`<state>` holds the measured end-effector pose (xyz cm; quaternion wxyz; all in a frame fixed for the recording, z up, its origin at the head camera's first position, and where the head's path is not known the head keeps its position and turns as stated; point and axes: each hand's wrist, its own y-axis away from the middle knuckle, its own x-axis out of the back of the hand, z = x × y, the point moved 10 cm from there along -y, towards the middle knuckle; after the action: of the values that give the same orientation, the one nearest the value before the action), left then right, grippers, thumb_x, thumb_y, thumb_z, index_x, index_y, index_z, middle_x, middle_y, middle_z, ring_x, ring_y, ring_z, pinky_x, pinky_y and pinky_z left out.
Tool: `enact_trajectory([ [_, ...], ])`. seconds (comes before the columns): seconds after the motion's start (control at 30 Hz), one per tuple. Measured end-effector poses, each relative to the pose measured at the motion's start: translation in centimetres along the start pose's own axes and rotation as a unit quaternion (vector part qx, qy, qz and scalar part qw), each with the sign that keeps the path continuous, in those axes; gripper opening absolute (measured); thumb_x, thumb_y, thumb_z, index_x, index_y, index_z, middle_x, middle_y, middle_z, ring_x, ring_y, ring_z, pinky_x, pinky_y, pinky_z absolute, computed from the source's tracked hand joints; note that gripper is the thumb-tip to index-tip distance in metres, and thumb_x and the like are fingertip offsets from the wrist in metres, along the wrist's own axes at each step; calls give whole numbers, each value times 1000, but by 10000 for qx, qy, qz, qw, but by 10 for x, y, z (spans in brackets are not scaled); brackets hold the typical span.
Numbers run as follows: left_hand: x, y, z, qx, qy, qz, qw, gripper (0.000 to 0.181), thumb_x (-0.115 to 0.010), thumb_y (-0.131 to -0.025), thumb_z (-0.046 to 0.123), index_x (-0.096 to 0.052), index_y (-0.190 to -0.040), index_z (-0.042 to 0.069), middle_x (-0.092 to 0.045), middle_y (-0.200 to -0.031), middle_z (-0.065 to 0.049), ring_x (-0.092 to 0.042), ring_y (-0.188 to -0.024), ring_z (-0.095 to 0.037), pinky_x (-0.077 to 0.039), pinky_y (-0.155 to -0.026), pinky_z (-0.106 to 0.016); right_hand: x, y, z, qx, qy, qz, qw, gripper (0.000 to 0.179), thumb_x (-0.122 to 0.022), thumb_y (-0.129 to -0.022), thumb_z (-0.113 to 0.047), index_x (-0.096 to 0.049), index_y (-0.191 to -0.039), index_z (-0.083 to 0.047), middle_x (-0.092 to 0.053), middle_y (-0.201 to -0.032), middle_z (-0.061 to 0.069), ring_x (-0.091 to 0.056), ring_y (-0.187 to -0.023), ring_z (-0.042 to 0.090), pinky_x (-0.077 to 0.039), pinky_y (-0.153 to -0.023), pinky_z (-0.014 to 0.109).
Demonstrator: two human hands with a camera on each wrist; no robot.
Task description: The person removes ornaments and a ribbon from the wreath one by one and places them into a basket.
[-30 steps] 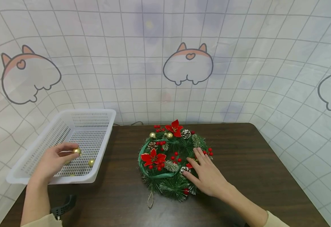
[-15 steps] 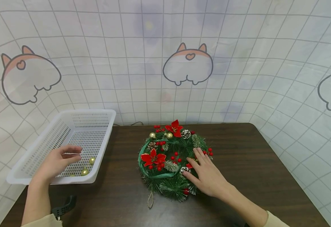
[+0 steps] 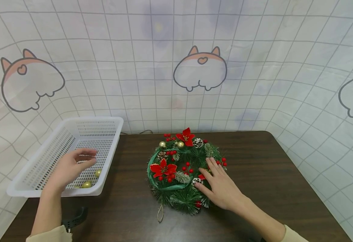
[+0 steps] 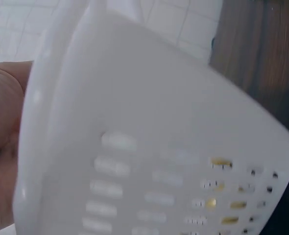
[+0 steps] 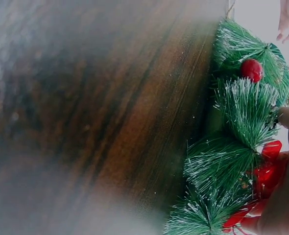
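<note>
Over the white plastic basket [image 3: 115,144], my left hand [image 3: 68,168] hovers with loosely bent fingers and nothing visible between them. Several gold ball ornaments [image 3: 86,184] lie on the basket floor below it. In the left wrist view, the basket wall [image 4: 134,98] hides most of the hand, and gold shows through its slots. My right hand [image 3: 223,186] rests with spread fingers on the right side of a green Christmas wreath [image 3: 186,198]. Red poinsettias [image 3: 163,168], pine cones [image 3: 198,143], berries and two gold balls [image 3: 180,144] decorate it. A green ribbon [image 3: 150,173] loops across its left half.
The dark wooden table [image 3: 261,161] carries the basket at left and the wreath in the middle. A twine loop [image 3: 160,214] sticks out from the wreath's front. A black strap piece [image 3: 76,218] hangs by the left wrist. A patterned curtain [image 3: 152,84] stands behind.
My left hand let go of a gold ball ornament, which dropped into the basket and rolled toward its front. The hand then moved slightly up and right. My right hand stayed on the wreath.
</note>
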<state>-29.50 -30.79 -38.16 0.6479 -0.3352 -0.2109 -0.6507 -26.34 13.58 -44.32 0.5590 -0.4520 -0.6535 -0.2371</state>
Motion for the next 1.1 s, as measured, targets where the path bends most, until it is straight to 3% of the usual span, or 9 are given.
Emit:
enact_trajectory([
  [0.13,-4,-4,15,-203,53,-2,9998,36,-71,-100,26,-67,-128,5,-68,-125,-17,-63,-116,-37,-50,-88,-31,0,0,0,-6,-11,-8,10000,70,-48,-105,-58,-54,-148,-3,-24,-164,26,-13,-154,39,-19,-121,58],
  [0.3,-14,-12,34,-417,37,-89,9991,34,-71,-100,25,-68,-128,5,-69,-123,-16,-64,-114,-38,-53,-89,-48,0,-1,-1,2,-8,4,10000,70,-49,-105,-57,-54,-147,-2,-24,-164,26,-14,-154,40,-19,-121,58],
  [0.77,-48,-33,73,-714,366,-195,9966,26,-71,-99,18,-70,-123,7,-69,-122,-11,-65,-113,-32,-54,-94,-54,0,-1,-2,8,-20,4,10000,69,-48,-105,-57,-55,-147,-2,-24,-164,27,-14,-154,40,-20,-121,58],
  [0.97,-67,-43,86,-723,614,-279,9951,25,-72,-99,16,-71,-122,7,-71,-119,-9,-66,-110,-30,-54,-88,-47,1,0,-1,3,16,13,10000,69,-48,-105,-57,-55,-147,-2,-24,-164,27,-14,-154,39,-20,-121,57],
  [1.1,-81,-52,89,-651,800,-320,9941,24,-71,-99,15,-71,-122,7,-71,-119,-11,-66,-111,-31,-54,-89,-49,1,0,-1,7,18,21,10000,70,-47,-105,-58,-55,-147,-2,-25,-163,27,-14,-154,39,-20,-121,57],
])
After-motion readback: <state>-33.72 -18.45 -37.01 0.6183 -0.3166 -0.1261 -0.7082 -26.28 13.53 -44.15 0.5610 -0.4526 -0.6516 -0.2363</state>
